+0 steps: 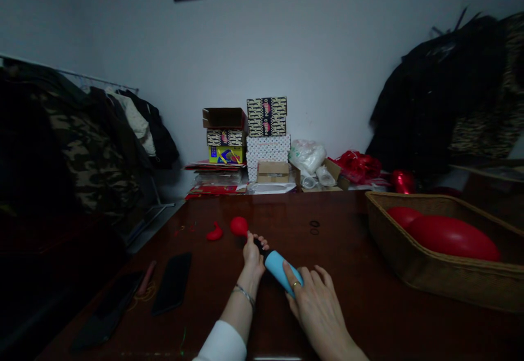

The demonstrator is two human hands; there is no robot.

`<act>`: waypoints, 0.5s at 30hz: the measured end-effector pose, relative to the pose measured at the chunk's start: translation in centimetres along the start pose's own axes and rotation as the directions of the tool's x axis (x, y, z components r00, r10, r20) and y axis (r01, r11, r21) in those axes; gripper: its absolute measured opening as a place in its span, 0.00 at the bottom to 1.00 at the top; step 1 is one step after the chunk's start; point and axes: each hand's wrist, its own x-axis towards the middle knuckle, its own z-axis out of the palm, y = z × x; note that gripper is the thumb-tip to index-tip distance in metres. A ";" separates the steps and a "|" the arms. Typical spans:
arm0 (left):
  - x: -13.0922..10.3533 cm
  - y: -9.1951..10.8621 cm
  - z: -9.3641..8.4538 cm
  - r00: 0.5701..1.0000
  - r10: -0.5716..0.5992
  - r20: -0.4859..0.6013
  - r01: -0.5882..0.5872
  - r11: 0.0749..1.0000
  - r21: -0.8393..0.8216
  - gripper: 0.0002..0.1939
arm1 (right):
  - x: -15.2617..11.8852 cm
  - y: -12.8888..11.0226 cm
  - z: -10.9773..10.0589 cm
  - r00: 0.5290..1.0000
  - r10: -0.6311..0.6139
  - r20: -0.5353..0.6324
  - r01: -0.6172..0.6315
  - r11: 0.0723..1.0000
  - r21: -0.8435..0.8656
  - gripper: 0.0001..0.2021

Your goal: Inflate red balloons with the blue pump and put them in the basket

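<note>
A light blue hand balloon pump with a black front end points away from me, tilted up to the left. My right hand is wrapped round its rear part, thumb along the side. At the black end, my left hand is closed on the neck of a small, partly filled red balloon. My fingers hide where the neck meets the nozzle. Just left of it, a limp red balloon lies on the dark wooden table.
On the right stands a wicker basket with large red balloons. Two dark rings lie mid-table. Left are a black phone, another dark flat object and a reddish stick. Stacked boxes stand behind.
</note>
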 end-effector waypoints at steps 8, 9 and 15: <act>1.5 1.7 -0.1 1.000 0.004 -0.031 -0.005 0.999 -0.048 0.16 | -2.8 1.3 -0.3 0.990 -0.074 -0.118 0.077 0.997 0.025 0.28; 1.7 2.0 -0.1 1.000 0.005 -0.027 -0.007 0.999 -0.050 0.16 | -3.3 1.8 -0.3 0.984 -0.099 -0.151 0.104 0.994 0.024 0.27; 2.2 2.7 0.2 1.000 -0.019 -0.010 0.018 0.997 -0.082 0.16 | -5.8 4.1 -0.9 0.953 -0.216 -0.214 0.213 0.976 -0.035 0.25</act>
